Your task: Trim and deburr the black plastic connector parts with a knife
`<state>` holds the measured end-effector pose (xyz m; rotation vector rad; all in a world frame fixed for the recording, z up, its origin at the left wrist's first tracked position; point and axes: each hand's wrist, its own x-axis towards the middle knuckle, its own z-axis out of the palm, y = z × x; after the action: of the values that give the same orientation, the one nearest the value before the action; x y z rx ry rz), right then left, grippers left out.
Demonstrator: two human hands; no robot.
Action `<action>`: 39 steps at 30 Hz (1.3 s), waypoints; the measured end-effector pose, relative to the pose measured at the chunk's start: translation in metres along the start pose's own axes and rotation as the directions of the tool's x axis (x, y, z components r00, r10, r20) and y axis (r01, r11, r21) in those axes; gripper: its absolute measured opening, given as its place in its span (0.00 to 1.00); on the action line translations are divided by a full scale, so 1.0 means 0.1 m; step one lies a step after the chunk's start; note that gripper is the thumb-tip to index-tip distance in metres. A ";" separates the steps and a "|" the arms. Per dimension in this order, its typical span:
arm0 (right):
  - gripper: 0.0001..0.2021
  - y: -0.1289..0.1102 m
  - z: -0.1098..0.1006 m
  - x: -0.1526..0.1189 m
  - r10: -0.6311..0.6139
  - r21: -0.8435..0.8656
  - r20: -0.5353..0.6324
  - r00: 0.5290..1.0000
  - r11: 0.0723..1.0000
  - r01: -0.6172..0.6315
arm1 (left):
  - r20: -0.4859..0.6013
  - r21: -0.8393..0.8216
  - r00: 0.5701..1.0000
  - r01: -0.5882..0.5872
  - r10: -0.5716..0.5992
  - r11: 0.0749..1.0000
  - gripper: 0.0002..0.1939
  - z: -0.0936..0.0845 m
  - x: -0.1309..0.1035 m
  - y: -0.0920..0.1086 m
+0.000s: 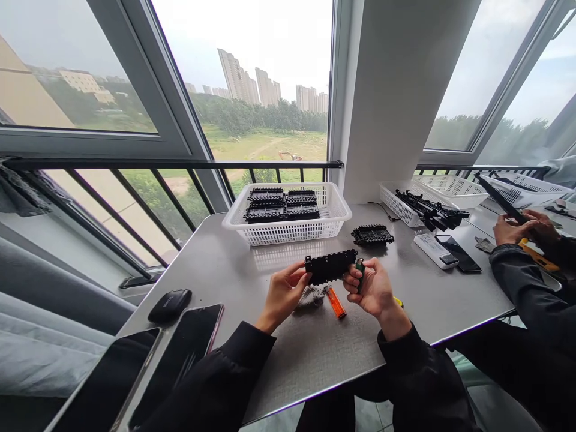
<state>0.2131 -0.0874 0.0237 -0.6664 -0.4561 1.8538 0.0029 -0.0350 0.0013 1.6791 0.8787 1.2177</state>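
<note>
My left hand (284, 295) pinches the left end of a black toothed plastic part (332, 267), held above the table. In my right hand (372, 287) is a dark green lighter (359, 275), upright against the part's right end; the right fingertips are close to that end too. No flame shows at the lighter. Below the part, an orange lighter (335, 302) and a grey crumpled piece (310, 298) lie on the table. A similar black part (372, 234) rests beyond my right hand.
A white basket (288, 231) holds several black parts near the window. Phones (184, 354) and a black case (170, 306) lie at left. On the right, a person's hands (517, 228) hold a long black piece beside more baskets (400, 207) and a white device (435, 250).
</note>
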 end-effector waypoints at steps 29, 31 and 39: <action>0.12 0.59 0.35 0.14 0.100 -0.211 0.042 0.994 0.973 -0.089 | 0.079 0.074 0.997 -0.032 0.026 0.997 0.14 0.10 -0.09 0.08; 0.12 0.57 0.34 0.14 0.101 -0.184 0.026 0.995 0.978 -0.095 | 0.067 0.076 0.997 -0.033 0.028 0.997 0.15 0.09 -0.08 0.07; 0.12 0.43 0.26 0.10 0.085 -0.089 0.007 0.996 0.993 -0.084 | 0.032 0.035 0.999 -0.005 0.004 0.999 0.18 0.05 -0.03 0.02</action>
<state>0.1634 -0.0935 0.0160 -0.7451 -0.5270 1.9262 0.0067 -0.0398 0.0012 1.7245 0.8817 1.1821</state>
